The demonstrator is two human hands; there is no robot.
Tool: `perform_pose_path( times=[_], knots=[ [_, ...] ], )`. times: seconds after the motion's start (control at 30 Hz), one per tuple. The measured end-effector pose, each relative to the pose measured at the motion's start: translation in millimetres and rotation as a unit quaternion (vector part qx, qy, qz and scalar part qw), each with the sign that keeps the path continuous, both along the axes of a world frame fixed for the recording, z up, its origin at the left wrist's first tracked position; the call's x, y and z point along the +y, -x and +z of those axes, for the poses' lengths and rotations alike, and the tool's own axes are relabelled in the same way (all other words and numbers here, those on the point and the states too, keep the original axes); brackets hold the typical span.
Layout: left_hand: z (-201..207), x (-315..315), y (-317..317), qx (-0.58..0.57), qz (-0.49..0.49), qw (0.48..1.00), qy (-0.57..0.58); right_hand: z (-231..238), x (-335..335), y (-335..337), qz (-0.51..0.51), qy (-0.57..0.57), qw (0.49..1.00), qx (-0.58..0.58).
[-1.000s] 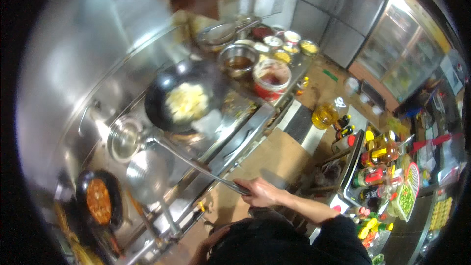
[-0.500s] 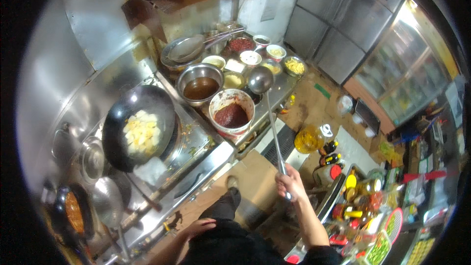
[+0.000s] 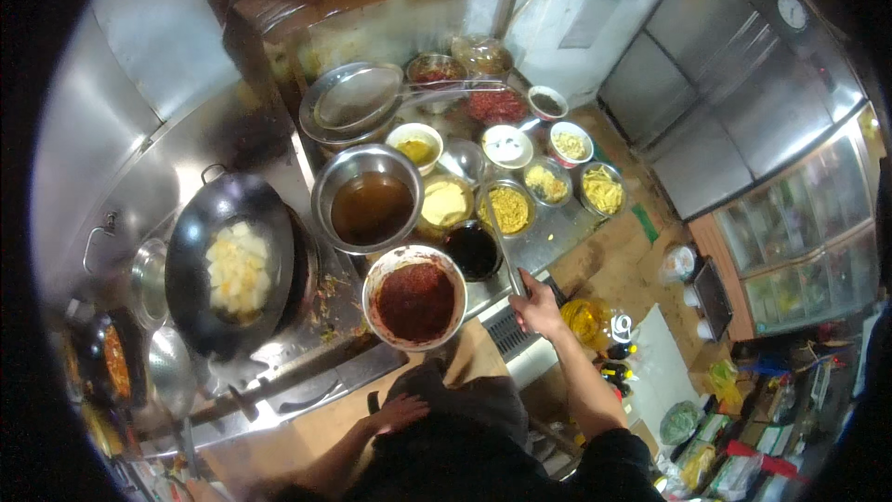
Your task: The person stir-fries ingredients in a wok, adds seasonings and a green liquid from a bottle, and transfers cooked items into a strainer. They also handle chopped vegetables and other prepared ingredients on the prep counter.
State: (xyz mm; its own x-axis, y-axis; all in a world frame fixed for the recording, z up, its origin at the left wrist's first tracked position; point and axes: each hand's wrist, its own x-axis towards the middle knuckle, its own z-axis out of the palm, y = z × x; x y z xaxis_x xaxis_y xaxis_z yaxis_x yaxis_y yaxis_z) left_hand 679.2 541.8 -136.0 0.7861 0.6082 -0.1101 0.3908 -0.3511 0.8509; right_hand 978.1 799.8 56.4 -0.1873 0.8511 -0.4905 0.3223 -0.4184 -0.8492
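My right hand (image 3: 537, 305) is wrapped round the handle of a long steel ladle (image 3: 503, 244). The ladle's round bowl is among the seasoning containers, between a yellow-filled bowl (image 3: 415, 151) and a white bowl of white powder (image 3: 507, 146). I cannot tell whether it touches anything or holds anything. Fingers stretched out, my left hand (image 3: 400, 414) lies at my lap, over dark clothing. Ahead of it stands a white tub of dark red paste (image 3: 415, 301). On the stove at left sits a black wok (image 3: 189, 256) with pale, yellowish chunks (image 3: 238, 270) in it.
Beside the tub are a steel bowl of brown liquid (image 3: 372, 209) and a container of dark liquid (image 3: 474, 251). A perforated skimmer (image 3: 171, 367) and a pan of reddish food (image 3: 116, 358) lie at far left. An oil jug (image 3: 583, 321) and bottles stand at right.
The ladle's bowl has gone from above the front containers to farther back among the seasonings. My right hand has moved forward with it. The view has shifted; my left hand stays at my lap.
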Motion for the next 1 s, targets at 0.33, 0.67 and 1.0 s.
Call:
perform_pose_path(
  times=[0.33,0.67,1.0],
  knots=[
    [-46.2,17.9,-84.6,-0.098,0.296,0.875,0.369,8.7,38.2,-89.5,-0.064,0.173,0.939,0.292],
    [26.6,6.9,-196.5,0.058,0.361,0.88,0.302,-31.6,90.1,-155.2,0.278,-0.007,0.953,0.117],
    [53.2,19.2,-251.2,0.132,0.291,0.887,0.334,-8.4,102.6,-170.8,0.315,0.073,0.935,0.146]
  ],
)
